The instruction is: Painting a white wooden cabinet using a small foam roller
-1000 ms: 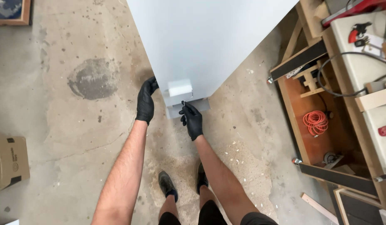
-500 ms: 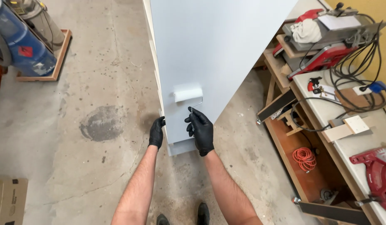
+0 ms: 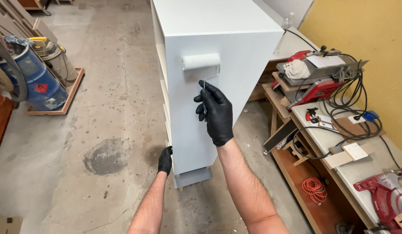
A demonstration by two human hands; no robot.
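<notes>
Fingers [image 3: 208, 99] of the right hand [image 3: 216, 113], gloved in black, are closed around the handle of a paint roller [image 3: 201, 62]; the handle itself is hidden inside the fist. A thin bent wire frame is seen rising from the top of the fist to the white roller sleeve, which is laid flat and level against the near face of a tall white cabinet [image 3: 218, 30], close under that face's upper edge and nearer its left corner.

Fingers of the left hand [image 3: 165, 159], likewise in a black glove, are curled against the lower left corner of the same cabinet face, touching its edge; whether anything is gripped there cannot be told. Both forearms are bare.

The cabinet is stood upright on a grey block [image 3: 194, 177], which rests on the concrete floor [image 3: 101, 108]. Open shelves are visible along the cabinet's left side.

To the right, along a yellow wall [image 3: 374, 47], a workbench [image 3: 339, 143] is noted carrying red power tools and coiled black cables. An orange cord [image 3: 314, 190] is coiled on the shelf beneath its near edge. At the left edge of the floor, a blue drum [image 3: 36, 84] is stood on a wooden platform.
</notes>
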